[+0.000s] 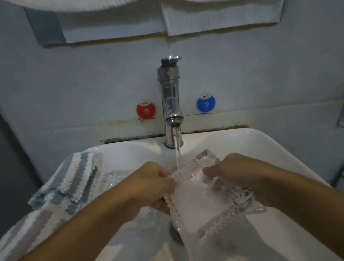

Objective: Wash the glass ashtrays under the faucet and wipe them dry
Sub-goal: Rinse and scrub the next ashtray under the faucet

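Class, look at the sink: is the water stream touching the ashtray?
Touching. The head view shows the stream falling from the faucet straight onto the far rim of the ashtray, which both hands hold tilted over the basin.

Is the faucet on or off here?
On. A stream of water falls from the faucet spout onto the glass ashtray held in both hands.

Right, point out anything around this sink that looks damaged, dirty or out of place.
The seam behind the sink, either side of the faucet, looks dark, stained and cracked. A striped towel hangs over the left rim. The glass ashtray, held in the left hand and right hand, looks intact.
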`<action>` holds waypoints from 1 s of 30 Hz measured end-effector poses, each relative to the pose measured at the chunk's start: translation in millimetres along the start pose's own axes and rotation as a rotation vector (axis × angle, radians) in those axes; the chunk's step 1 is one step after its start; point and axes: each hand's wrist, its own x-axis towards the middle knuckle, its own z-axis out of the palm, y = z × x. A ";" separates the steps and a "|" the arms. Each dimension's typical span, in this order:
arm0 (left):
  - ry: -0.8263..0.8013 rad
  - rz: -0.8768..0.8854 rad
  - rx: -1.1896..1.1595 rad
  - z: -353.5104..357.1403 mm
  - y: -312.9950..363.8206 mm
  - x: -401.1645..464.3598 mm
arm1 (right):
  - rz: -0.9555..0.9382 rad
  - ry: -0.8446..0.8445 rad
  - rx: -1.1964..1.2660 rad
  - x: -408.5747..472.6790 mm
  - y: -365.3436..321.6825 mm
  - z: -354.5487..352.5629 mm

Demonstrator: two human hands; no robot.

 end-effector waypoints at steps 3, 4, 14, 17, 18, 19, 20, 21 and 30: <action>-0.018 0.019 0.008 0.8 -2.0 -0.8 | -0.006 0.004 -0.004 -0.2 -1.1 -1.2; -0.016 0.030 0.013 1.4 -2.5 -1.5 | -0.001 -0.001 -0.008 -1.4 -2.0 -1.8; -0.030 0.079 -0.057 6.3 -4.6 4.6 | -0.004 0.032 -0.027 -5.5 -5.8 -10.7; 0.027 0.071 -0.115 11.1 -7.5 5.0 | -0.028 0.059 -0.009 -4.3 -4.3 -9.4; 0.052 0.082 -0.100 12.7 -8.1 4.3 | -0.030 0.061 -0.005 -4.3 -3.9 -8.5; 0.075 0.101 -0.074 14.0 -9.2 4.4 | -0.031 0.061 -0.003 -4.3 -3.5 -7.9; 0.096 0.124 -0.041 15.1 -9.9 4.8 | -0.030 0.061 -0.005 -5.3 -3.9 -7.4; 0.111 0.148 0.005 16.2 -10.0 5.3 | -0.027 0.060 -0.005 -6.7 -4.6 -6.8; 0.109 0.152 -0.011 24.4 -8.2 3.7 | -0.039 0.124 0.076 -10.0 -6.1 -1.7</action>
